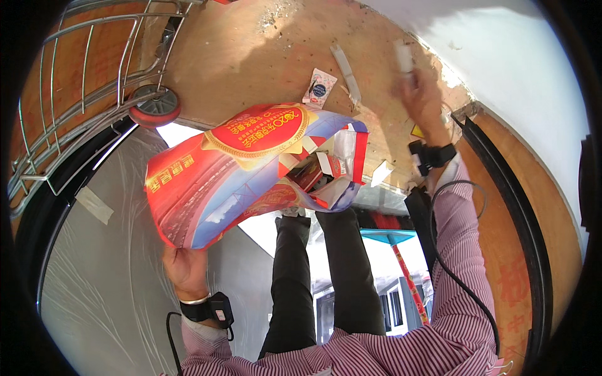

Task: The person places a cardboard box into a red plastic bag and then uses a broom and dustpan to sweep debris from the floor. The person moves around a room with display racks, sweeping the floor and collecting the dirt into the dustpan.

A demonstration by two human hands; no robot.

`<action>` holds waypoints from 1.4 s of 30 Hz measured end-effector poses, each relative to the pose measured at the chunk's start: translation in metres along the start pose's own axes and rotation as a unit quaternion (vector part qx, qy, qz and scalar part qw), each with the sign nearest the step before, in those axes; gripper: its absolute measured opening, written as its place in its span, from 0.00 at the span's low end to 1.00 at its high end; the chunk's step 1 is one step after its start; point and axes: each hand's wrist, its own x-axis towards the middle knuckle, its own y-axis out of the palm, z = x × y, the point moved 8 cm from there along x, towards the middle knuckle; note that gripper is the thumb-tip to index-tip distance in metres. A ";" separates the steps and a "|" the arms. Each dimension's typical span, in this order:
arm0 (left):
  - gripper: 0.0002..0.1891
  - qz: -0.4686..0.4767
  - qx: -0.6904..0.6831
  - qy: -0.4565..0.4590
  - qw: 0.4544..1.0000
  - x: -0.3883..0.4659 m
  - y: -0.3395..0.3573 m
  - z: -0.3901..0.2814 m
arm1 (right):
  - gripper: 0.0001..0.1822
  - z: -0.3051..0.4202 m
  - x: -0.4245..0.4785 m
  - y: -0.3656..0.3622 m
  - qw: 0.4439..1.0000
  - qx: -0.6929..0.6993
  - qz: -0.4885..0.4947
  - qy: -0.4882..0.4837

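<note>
My left hand (186, 270) pinches the lower left corner of a large red and blue printed plastic bag (221, 183). The bag lies on its side with its mouth facing right; small cardboard boxes (331, 164) show inside. Farther up on the right, my right hand (418, 96) is blurred by motion and grips a small white piece (403, 56), whose kind I cannot tell. Between the two hands, past the bag's upper edge, a small printed packet (320, 89) and a white plastic strip (345, 73) rest on the wooden floor board (211, 66).
A metal wire cart (89, 66) with a red-rimmed wheel (154, 105) stands at upper left. A white wall (517, 61) and a black rail (512, 197) border the right. Near my legs is a blue-headed tool with a red patterned handle (409, 272). A white scrap (382, 173) lies by the bag's mouth.
</note>
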 end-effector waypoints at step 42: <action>0.22 0.004 -0.041 0.022 0.999 0.004 0.007 0.006 | 0.13 -0.039 -0.152 -0.072 0.925 0.060 -0.047 0.373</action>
